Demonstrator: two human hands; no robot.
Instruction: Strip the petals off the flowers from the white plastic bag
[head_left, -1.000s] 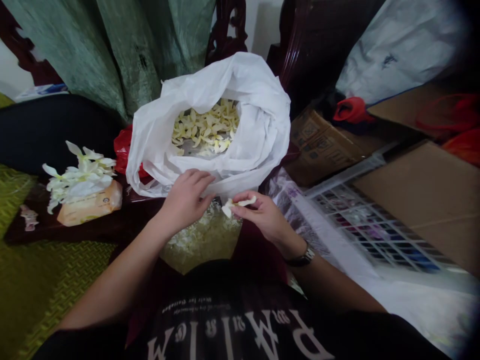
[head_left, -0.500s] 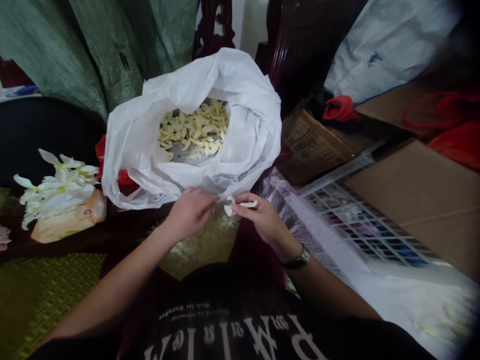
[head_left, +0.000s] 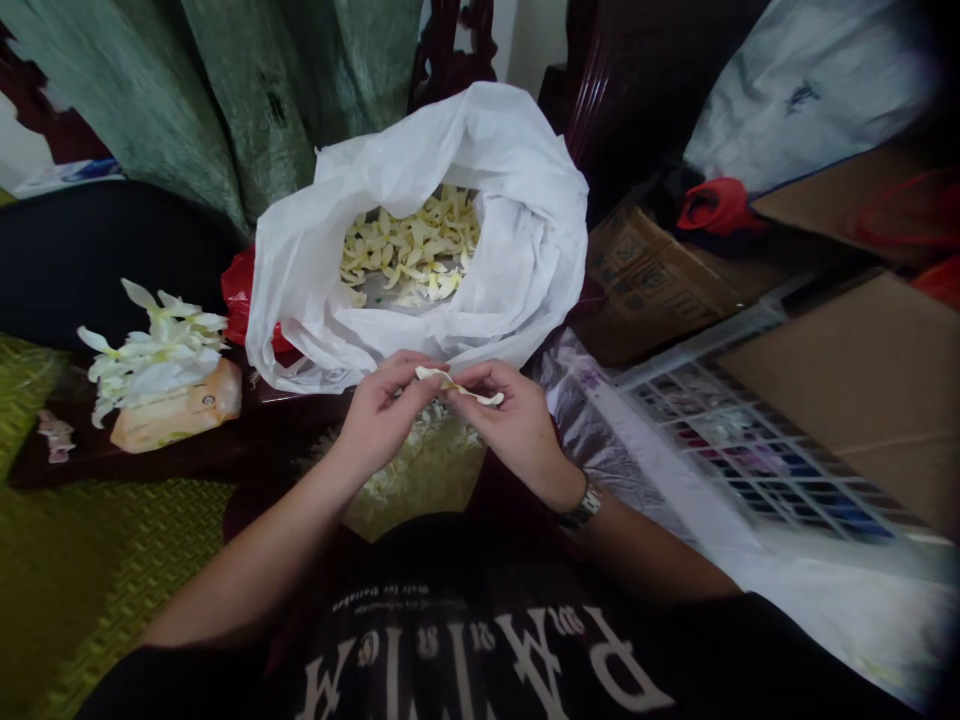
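Note:
Both my hands meet in front of a white plastic bag (head_left: 525, 230), pinching one white flower (head_left: 486, 398) between them. My left hand (head_left: 386, 410) grips one end of it with thumb and fingertips. On the other end, the thumb and fingers of my right hand (head_left: 517, 420) are closed, and a petal sticks out past them. Inside the open bag lies a heap of pale yellow-white flowers (head_left: 409, 245). Below my hands, partly covered by them, a yellowish container or sheet (head_left: 420, 490) carries small white pieces whose kind I cannot make out.
To the left, white flowers (head_left: 161, 340) rest on an orange-white packet (head_left: 180, 410). Behind it is a red plastic bag (head_left: 238, 295). On the right stand a white plastic crate (head_left: 750, 440), a cardboard box (head_left: 652, 275) and a cardboard sheet (head_left: 847, 380).
My left hand has come over to the right hand and now grips the flower too. Earlier only the right hand held it. The view has shifted slightly.

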